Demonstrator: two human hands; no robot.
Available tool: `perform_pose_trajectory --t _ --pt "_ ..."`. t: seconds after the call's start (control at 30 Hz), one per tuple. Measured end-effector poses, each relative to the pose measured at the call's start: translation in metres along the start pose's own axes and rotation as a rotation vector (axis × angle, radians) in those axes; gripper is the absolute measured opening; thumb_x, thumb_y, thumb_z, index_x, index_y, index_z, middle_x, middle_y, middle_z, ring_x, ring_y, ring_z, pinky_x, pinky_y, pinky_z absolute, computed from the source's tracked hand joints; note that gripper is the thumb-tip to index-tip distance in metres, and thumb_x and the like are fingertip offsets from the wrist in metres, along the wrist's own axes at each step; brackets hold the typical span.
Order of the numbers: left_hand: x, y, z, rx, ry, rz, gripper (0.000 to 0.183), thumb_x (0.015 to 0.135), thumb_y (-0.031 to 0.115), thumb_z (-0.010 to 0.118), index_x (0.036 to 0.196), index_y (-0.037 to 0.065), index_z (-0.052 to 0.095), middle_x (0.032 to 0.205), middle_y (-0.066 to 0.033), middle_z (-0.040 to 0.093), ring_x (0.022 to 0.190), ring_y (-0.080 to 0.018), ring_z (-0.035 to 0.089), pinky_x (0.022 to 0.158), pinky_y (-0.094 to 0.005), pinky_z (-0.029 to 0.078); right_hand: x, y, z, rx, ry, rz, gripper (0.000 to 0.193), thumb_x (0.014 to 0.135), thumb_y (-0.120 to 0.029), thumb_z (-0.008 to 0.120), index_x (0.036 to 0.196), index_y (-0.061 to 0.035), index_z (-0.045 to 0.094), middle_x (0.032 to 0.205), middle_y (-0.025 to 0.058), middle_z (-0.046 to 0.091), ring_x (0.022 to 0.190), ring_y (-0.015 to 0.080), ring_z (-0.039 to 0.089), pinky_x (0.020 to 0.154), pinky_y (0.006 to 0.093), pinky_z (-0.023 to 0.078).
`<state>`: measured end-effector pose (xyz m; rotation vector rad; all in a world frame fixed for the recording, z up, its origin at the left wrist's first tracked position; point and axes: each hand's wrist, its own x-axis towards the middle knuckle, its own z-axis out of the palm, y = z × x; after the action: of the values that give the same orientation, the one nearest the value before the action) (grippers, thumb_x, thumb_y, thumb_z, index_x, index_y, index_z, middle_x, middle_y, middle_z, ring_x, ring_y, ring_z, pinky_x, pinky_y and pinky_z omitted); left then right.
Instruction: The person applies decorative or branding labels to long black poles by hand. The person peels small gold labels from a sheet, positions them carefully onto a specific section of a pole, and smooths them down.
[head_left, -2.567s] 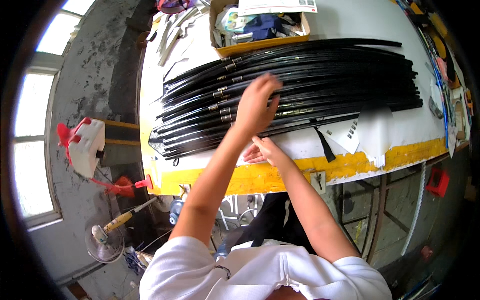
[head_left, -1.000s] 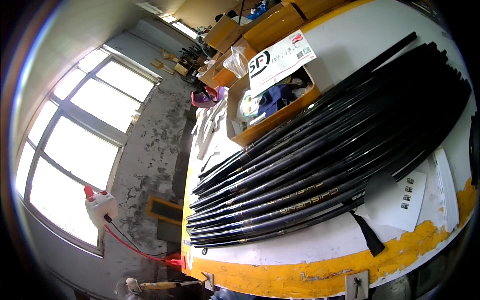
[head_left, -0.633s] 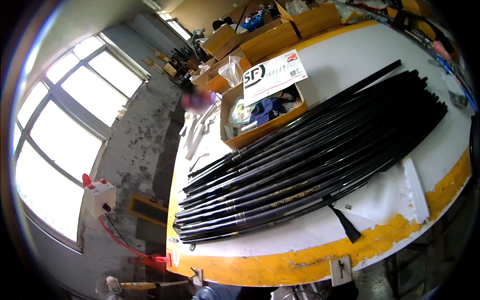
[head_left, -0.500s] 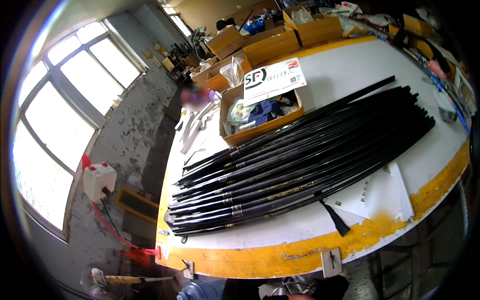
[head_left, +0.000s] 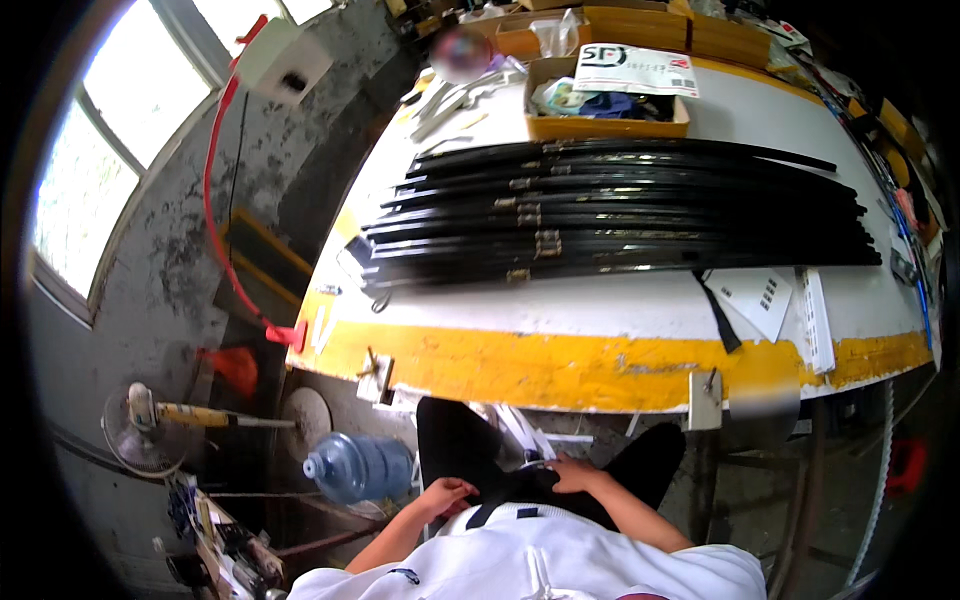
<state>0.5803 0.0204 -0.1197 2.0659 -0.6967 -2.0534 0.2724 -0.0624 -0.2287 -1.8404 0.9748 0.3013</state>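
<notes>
Apparently loose, glossy black slender rods are being supported by the white, yellow-edged worktop, and might be rolled askew if it is knocked, while bare left hand and right hand, spread or pressed together being untellable, are being held near black trousers.

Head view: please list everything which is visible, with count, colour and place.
Rods: many, black, across table
Table: one, white with yellow edge, centre
Open box: one, brown, behind rods
Sheet: one, white, over open box
Strap: one, black, at rods' near side
Card: one, white, right of strap
Fan: one, white and yellow, lower left
Bottle: one, blue, left of lap
Cord: one, red, left of table
Far boxes: several, brown, far edge
Window: one, pale, upper left
Clutter: uncountable, mixed, right side
Left hand: one, bare, near lap
Right hand: one, bare, near lap
</notes>
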Motion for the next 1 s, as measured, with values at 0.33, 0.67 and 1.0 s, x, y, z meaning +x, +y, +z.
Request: perform_pose_trajectory --t 0.33,0.67,1.0 --pt "-0.068 0.072 0.052 0.466 0.245 1.042 0.01 0.087 0.001 0.059 0.097 0.002 0.062 0.078 -0.0109 0.066 0.072 -0.0211 0.068 0.063 -0.0311 0.051 -0.16 -0.145 -0.122 -0.245 0.98 -0.658 0.016 0.067 -0.004 0.062 0.08 -0.0078 0.07 0.071 0.0103 0.066 0.064 0.0285 0.064 0.059 0.0379 0.053" --pt "-0.103 0.143 0.021 0.497 0.643 1.518 0.015 0.077 0.0 0.066 0.09 0.007 0.064 0.078 -0.0079 0.062 0.072 -0.0279 0.061 0.061 -0.036 0.049 -0.152 -0.103 -0.321 -0.942 1.37 -0.117 0.022 0.077 -0.002 0.064 0.099 -0.0051 0.064 0.099 0.0071 0.06 0.095 0.0257 0.057 0.084 0.0356 0.048" --pt "-0.091 0.241 0.002 0.616 0.789 1.657 0.015 0.08 0.001 0.066 0.093 0.007 0.064 0.1 -0.0092 0.064 0.096 -0.0305 0.06 0.08 -0.0379 0.05 -0.099 -0.086 -0.375 -1.007 1.211 -0.099 0.029 0.076 -0.003 0.069 0.104 -0.0063 0.062 0.097 0.005 0.057 0.096 0.0227 0.057 0.086 0.035 0.047"
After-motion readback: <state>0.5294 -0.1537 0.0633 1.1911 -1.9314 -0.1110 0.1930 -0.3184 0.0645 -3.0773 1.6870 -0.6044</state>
